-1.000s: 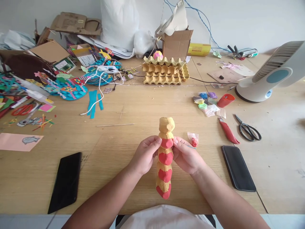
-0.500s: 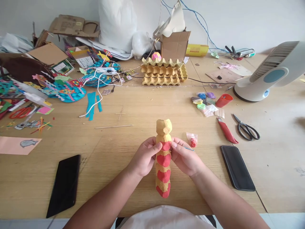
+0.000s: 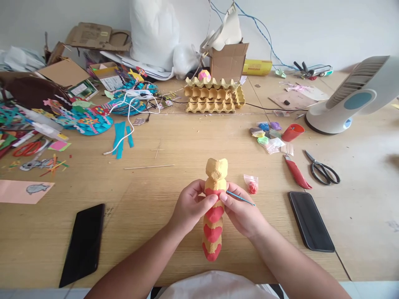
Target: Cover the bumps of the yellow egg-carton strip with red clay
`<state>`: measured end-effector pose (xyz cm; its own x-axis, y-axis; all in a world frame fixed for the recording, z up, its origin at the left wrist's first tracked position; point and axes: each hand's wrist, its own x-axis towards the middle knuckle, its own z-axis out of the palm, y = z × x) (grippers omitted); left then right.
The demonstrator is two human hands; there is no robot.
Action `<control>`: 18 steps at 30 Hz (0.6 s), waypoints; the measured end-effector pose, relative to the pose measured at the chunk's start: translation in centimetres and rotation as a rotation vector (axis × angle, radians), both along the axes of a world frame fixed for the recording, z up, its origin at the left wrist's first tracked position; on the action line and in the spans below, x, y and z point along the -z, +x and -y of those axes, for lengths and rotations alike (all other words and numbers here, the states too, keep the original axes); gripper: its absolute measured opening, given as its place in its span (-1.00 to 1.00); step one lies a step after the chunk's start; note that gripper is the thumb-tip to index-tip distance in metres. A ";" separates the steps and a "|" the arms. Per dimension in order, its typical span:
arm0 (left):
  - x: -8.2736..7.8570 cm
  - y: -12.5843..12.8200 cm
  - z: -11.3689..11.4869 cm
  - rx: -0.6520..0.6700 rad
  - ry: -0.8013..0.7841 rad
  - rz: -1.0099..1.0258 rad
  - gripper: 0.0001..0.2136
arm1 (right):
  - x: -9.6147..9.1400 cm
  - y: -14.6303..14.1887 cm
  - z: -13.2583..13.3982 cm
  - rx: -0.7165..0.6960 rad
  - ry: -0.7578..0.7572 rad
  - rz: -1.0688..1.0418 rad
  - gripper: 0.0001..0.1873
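Observation:
A strip of egg carton (image 3: 217, 169) with several red clay patches points away from me above the table's front part. My left hand (image 3: 190, 205) grips its left side, thumb pressed on the upper red patch. On the right side my right hand (image 3: 243, 209) is closed on the strip as well, its thumb on the same patch. A thin blue stick (image 3: 240, 198) lies across the right hand's fingers, its tip sticking out to the right. Just beyond that hand is a small clear bag of red clay (image 3: 252, 185).
Black scissors (image 3: 324, 167), a red-handled cutter (image 3: 296, 172) and a phone (image 3: 311, 221) lie at right, near a white fan (image 3: 349, 101). A black tablet (image 3: 83, 245) lies at left. Stacked egg cartons (image 3: 212, 99) and clay bags (image 3: 264, 131) stand farther back.
Both thumbs have moved inward onto the upper red patch. The strip's far end has shifted slightly right, tilting it, and more of the blue stick shows.

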<state>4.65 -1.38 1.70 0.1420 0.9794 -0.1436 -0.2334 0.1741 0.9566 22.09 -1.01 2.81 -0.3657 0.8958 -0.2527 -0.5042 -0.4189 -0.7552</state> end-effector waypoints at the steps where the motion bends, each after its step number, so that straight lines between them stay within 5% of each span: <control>1: -0.3 0.1 0.1 -0.010 0.009 -0.043 -0.68 | 0.0 0.0 0.2 -0.003 0.014 0.012 -0.66; 8: -0.9 0.6 0.4 -0.091 0.086 -0.083 -0.68 | 0.3 -0.2 0.2 0.012 0.025 0.023 -0.57; 13: -0.4 0.3 -0.2 0.054 -0.079 0.235 -0.53 | 0.4 -0.1 -0.3 0.008 -0.088 -0.078 -0.54; 18: -0.8 0.0 -0.6 0.110 -0.207 0.313 -0.62 | 0.5 0.1 -0.3 -0.025 -0.128 -0.047 -0.51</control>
